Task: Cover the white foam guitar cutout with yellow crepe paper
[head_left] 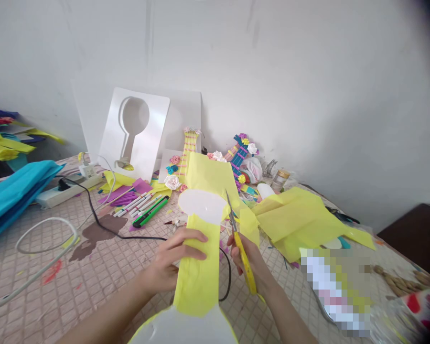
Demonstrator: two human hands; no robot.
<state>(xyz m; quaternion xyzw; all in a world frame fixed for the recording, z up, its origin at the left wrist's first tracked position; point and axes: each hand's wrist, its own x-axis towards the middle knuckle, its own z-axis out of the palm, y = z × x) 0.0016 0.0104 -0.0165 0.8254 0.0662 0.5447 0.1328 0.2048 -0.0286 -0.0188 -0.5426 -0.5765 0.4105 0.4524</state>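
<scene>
My left hand point(172, 260) is closed around the neck of a guitar-shaped white foam cutout point(203, 204) wrapped in yellow paper point(199, 272), fingers lying across the paper. In my right hand point(251, 260) are yellow-handled scissors point(241, 243), held with the blades pointing up. The blade tips touch the yellow paper's right edge beside the white rounded head. The cutout's wide white body point(184, 329) reaches the bottom edge of the view.
Loose yellow paper sheets point(297, 217) lie to the right. Markers and a green utility knife point(150, 211) sit to the left, with a power strip point(66, 188), black and white cables, blue paper point(10, 196), and a white foam board point(138, 131) leaning against the wall.
</scene>
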